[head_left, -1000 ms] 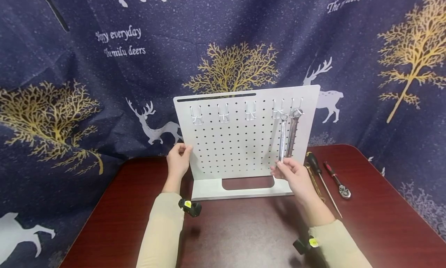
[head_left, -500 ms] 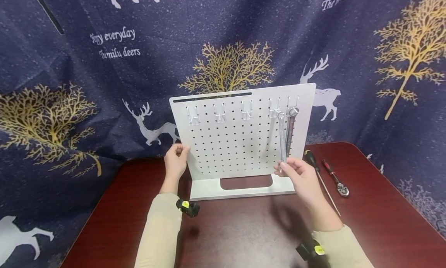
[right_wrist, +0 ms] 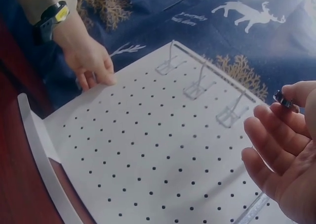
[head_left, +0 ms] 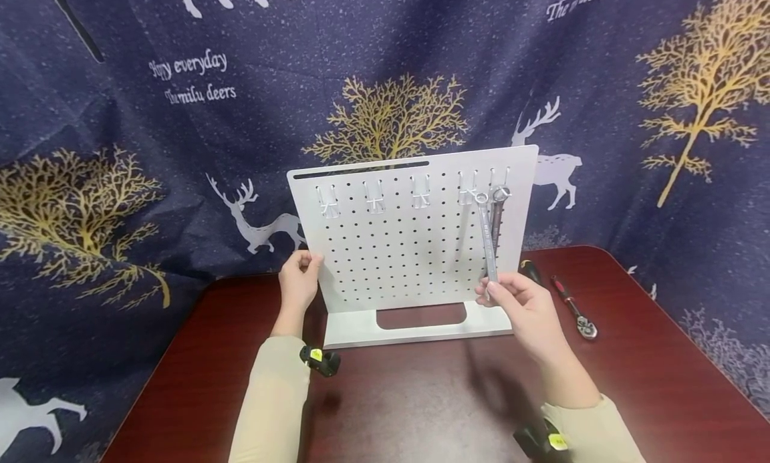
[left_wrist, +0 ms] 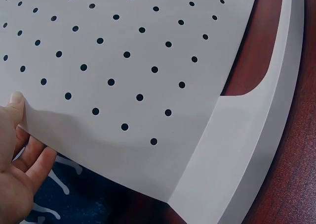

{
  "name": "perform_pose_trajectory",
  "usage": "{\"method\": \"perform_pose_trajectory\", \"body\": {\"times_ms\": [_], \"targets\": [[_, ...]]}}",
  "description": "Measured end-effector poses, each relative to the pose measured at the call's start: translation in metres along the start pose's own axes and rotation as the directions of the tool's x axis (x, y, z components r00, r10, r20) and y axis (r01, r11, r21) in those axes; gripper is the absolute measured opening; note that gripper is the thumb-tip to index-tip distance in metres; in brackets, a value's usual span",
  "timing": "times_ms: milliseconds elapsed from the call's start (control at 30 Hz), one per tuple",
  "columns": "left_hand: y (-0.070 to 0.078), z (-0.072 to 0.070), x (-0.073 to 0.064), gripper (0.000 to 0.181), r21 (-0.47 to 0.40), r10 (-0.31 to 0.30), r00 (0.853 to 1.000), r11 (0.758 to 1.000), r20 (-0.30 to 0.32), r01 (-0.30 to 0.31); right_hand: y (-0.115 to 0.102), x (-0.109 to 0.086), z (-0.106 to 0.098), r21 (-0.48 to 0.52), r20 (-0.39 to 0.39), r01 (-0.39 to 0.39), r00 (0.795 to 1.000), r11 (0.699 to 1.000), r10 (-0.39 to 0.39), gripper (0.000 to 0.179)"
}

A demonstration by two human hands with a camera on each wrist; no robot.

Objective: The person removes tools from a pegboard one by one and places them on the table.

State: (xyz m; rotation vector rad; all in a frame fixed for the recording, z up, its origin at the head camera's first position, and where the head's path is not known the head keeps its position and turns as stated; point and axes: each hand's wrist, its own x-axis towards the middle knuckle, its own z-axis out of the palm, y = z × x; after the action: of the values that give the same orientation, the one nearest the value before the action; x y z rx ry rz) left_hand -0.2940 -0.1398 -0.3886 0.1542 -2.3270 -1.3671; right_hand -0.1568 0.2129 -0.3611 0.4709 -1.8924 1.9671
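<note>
A white pegboard stands upright on its own foot. My left hand pinches the board's left edge; the left wrist view has its thumb on the front face and the other fingers behind. Between thumb and fingertips, my right hand holds the lower end of a silver combination wrench. That wrench's ring end is up by the fourth hook, in front of the board, its shaft leaning slightly. Another wrench hangs from the rightmost hook, partly hidden behind the first. In the right wrist view the pinched wrench end looks dark.
Three more wire hooks on the board's left and middle carry nothing. On the dark red table, right of the board, lie a ratchet wrench and a screwdriver, partly covered by the right hand. A patterned cloth hangs behind.
My right hand has moved a little right and down relative to the board, tilting the wrench's lower end rightward. It now covers more of the tools on the table. The left hand keeps its hold.
</note>
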Motion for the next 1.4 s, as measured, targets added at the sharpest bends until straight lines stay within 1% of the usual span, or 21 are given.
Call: {"method": "perform_pose_trajectory", "body": {"times_ms": [233, 367, 467, 533, 667, 733, 833, 900, 967, 1033, 1100, 1167, 1300, 1400], "targets": [[0.0, 0.0, 0.001, 0.021, 0.005, -0.009, 1.0, 1.0, 0.006, 0.009, -0.008, -0.002, 0.001, 0.081, 0.012, 0.071, 0.997, 0.994, -0.072, 0.019], [0.0, 0.0, 0.001, 0.021, 0.008, -0.007, 1.0, 1.0, 0.002, 0.007, -0.01, -0.002, -0.002, 0.124, 0.01, 0.112, 0.993, 0.986, -0.114, 0.023], [-0.001, 0.0, 0.001, 0.021, 0.01, -0.001, 1.0, 1.0, -0.007, 0.002, -0.009, -0.001, -0.006, 0.134, 0.004, 0.131, 0.991, 0.982, -0.133, 0.025], [-0.001, 0.001, 0.001, 0.022, 0.007, 0.001, 1.0, 1.0, -0.011, -0.001, -0.009, -0.001, -0.008, 0.118, 0.002, 0.134, 0.991, 0.984, -0.136, 0.025], [-0.002, 0.002, 0.001, 0.022, 0.007, 0.004, 1.0, 1.0, -0.013, -0.004, -0.01, -0.001, -0.013, 0.07, -0.014, 0.116, 0.993, 0.991, -0.115, 0.021], [-0.002, 0.002, 0.001, 0.023, 0.006, -0.002, 1.0, 1.0, -0.01, 0.002, -0.009, -0.002, -0.016, 0.095, -0.011, 0.109, 0.994, 0.989, -0.109, 0.022], [-0.002, 0.002, 0.001, 0.023, 0.004, -0.01, 1.0, 1.0, -0.008, 0.01, -0.007, -0.004, -0.02, 0.195, 0.002, 0.103, 0.994, 0.975, -0.106, 0.025], [-0.001, 0.001, 0.001, 0.023, 0.007, -0.013, 1.0, 1.0, -0.008, 0.013, -0.007, -0.006, -0.024, 0.21, 0.001, 0.091, 0.996, 0.974, -0.093, 0.026], [-0.001, 0.001, 0.001, 0.023, 0.011, -0.013, 1.0, 1.0, -0.009, 0.013, -0.007, -0.007, -0.028, 0.158, -0.014, 0.064, 0.998, 0.985, -0.062, 0.024], [-0.001, 0.001, 0.001, 0.023, 0.014, -0.012, 1.0, 1.0, -0.008, 0.012, -0.008, -0.009, -0.033, 0.065, -0.041, 0.024, 0.999, 0.998, -0.021, 0.02], [0.0, 0.001, 0.0, 0.023, 0.014, -0.012, 1.0, 1.0, -0.007, 0.012, -0.009, -0.011, -0.038, -0.008, -0.058, -0.013, 0.998, 1.0, 0.013, 0.017], [0.0, 0.001, 0.0, 0.023, 0.014, -0.011, 1.0, 1.0, -0.005, 0.011, -0.009, -0.012, -0.043, -0.027, -0.064, -0.036, 0.997, 0.999, 0.034, 0.016], [0.001, 0.0, 0.0, 0.023, 0.013, -0.016, 1.0, 1.0, -0.002, 0.016, -0.007, -0.014, -0.051, 0.0, -0.059, -0.049, 0.997, 0.999, 0.049, 0.014], [0.001, 0.0, 0.0, 0.023, 0.009, -0.017, 1.0, 1.0, -0.003, 0.017, -0.006, -0.014, -0.057, -0.048, -0.067, -0.036, 0.997, 0.998, 0.032, 0.013]]}}
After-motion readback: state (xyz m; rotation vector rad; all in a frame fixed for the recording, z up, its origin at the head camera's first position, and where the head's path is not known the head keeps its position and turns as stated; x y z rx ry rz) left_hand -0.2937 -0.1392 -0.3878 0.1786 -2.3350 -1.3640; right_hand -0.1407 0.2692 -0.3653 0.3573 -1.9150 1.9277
